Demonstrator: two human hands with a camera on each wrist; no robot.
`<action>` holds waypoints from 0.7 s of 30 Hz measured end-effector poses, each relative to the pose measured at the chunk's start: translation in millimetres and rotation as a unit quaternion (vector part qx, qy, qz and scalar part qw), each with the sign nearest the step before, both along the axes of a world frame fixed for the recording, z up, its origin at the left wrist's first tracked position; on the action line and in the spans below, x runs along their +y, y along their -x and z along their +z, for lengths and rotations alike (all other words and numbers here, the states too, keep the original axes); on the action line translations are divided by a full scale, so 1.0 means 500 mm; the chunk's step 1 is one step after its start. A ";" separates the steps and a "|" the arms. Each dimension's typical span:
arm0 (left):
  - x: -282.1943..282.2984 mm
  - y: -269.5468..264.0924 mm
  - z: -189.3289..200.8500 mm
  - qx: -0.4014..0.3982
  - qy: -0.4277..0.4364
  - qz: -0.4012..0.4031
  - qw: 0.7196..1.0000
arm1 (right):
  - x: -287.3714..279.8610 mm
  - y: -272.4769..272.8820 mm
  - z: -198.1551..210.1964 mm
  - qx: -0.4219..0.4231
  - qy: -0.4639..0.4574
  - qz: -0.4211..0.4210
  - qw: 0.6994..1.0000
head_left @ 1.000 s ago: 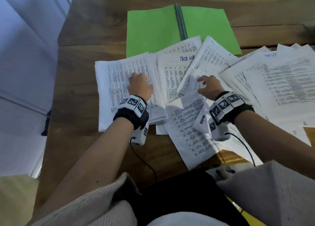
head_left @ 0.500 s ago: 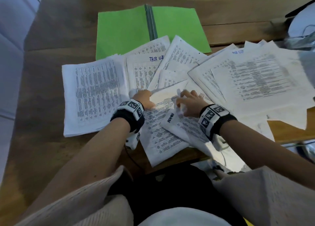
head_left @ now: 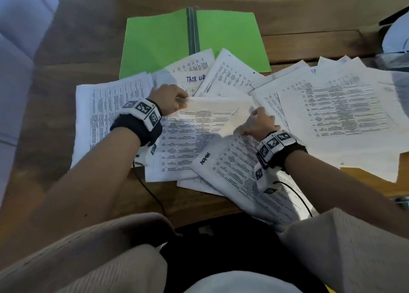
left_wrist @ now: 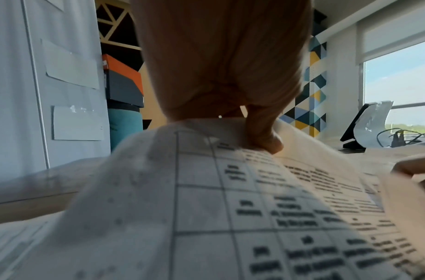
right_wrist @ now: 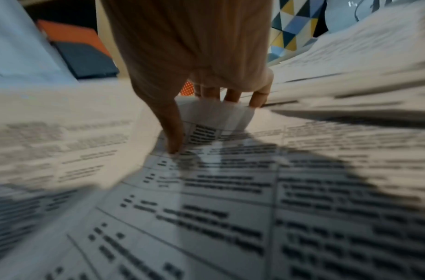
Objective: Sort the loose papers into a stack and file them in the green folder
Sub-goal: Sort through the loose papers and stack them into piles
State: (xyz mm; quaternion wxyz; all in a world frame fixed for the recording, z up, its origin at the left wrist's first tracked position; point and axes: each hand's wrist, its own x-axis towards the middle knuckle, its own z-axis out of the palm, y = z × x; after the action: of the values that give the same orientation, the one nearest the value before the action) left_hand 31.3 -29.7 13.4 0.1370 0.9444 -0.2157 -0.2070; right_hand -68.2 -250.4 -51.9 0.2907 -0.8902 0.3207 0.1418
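Head view, from largest to smallest: the wooden table (head_left: 66, 56) fills most of the frame, with bare wood along its left side and across the top, and its near edge running along the lower middle, where a few sheets hang over. Spread over the centre and right lie the loose papers (head_left: 336, 113), printed tables mostly too small to read; one sheet in the upper middle bears blue handwriting, "TASK LI…", the rest covered. A squared-up stack (head_left: 104, 115) sits at centre left, apart from the jumble. The green folder (head_left: 159, 43) lies open and flat at the upper centre, its lower edge tucked under the papers, its dark spine running up the middle.

In the middle, one printed sheet (head_left: 199, 135) is raised at its far edge between both hands. The left hand (head_left: 170, 100) pinches its upper-left corner; the left wrist view shows the thumb (left_wrist: 264, 136) pressed down on top of the page. The right hand (head_left: 256, 122) grips the sheet's right edge, and the right wrist view shows its fingers (right_wrist: 257, 100) curled round folded paper with the thumb (right_wrist: 173, 130) touching a sheet below. Both wrists carry bands with black-and-white square markers.
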 end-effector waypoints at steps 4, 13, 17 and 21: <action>0.000 -0.020 -0.004 -0.025 -0.072 -0.005 0.997 | 0.012 -0.016 0.016 -0.113 -0.045 0.023 0.992; -0.106 -0.030 0.066 -0.146 0.000 -0.052 0.988 | 0.061 -0.079 0.104 -0.302 -0.038 0.181 0.935; -0.112 -0.070 0.099 -0.278 0.206 0.187 0.920 | 0.014 -0.099 0.169 -0.367 -0.085 0.061 0.924; -0.138 -0.074 0.083 -0.207 0.275 0.325 0.881 | -0.083 -0.131 0.238 -0.425 -0.046 -0.007 0.904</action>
State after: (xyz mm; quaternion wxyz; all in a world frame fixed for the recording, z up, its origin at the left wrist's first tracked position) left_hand 68.5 -98.8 54.9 0.4034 0.9069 0.0316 0.1174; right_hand -2.9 -291.7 67.1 0.4412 -0.8494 0.1665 -0.2371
